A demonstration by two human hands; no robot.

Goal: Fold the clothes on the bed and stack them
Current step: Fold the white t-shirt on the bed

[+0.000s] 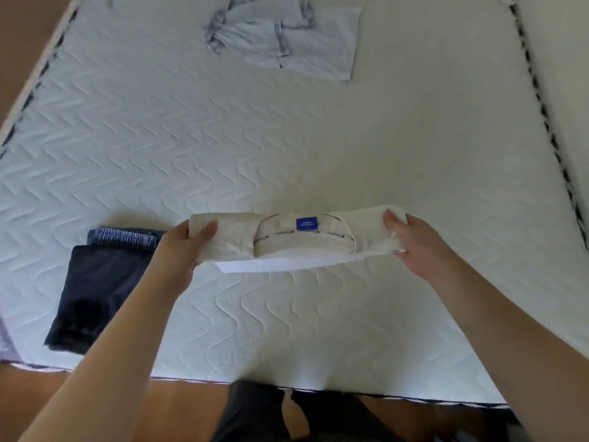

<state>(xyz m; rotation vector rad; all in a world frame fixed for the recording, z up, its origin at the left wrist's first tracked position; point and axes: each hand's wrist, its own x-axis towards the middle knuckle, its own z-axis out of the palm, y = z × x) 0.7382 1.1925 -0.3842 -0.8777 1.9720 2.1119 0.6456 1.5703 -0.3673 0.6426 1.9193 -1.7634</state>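
We've got a folded cream shirt (296, 239) held up just above the mattress (382, 148), over its near half and roughly midway between the left and right edges. Our left hand (185, 247) grips the shirt's left end, thumb curled over the top and the fingers tucked underneath, and our right hand (411, 240) pinches the right end the same way, thumb on top. The shirt is stretched out flat between the two hands, collar side up, with a small blue label (306, 223) showing in the neck opening and a whiter layer peeking out along the near side. Just to the left, lying on the mattress near the near-left corner, are folded dark trousers (95, 291), and under their far end sits another folded piece with a blue striped band (122, 237); our left forearm covers part of that pile. Way over by the far edge there's a pale blue-grey garment (287, 36) lying crumpled and unfolded, well apart from everything else. Wood floor (178, 406) shows past the near edge, along with our dark-clothed legs (255, 409).
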